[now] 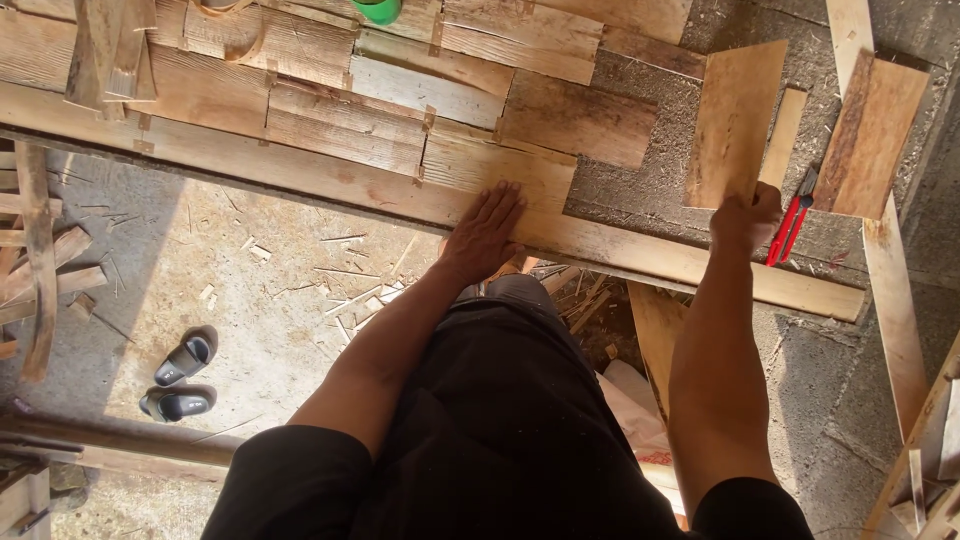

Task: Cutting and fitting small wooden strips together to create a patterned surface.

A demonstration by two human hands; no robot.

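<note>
The tabletop [640, 130] is a rough grey slab partly covered with flat wood pieces [345, 120] laid edge to edge like tiles. A long rail [640, 258] runs along its near edge. At the far edge a green cup [379, 10] is cut off by the frame; its contents cannot be seen.

The right hand [745, 215] grips the near end of a thin plank [735, 120] that lies flat on the bare grey area toward the right end of the tabletop. The fingers are curled shut around the plank's end, the arm reaching straight forward. A narrow strip [783, 135] lies just beside the plank on its right, and a darker board [880, 135] lies further right. Red pliers [793, 222] lie just right of the right hand, between it and the board, touching neither.

The left hand [485, 232] rests palm down at the near edge, where the rail meets the nearest laid piece [495, 165]. Its fingers are spread flat and hold nothing. The arm is bent at the elbow and angled right.

On the floor [270, 300] below the near edge lie wood chips [350, 295], two dark sandals [180, 378] and scrap slats [40, 260] at the left. A timber frame [925, 450] stands at the right corner.
</note>
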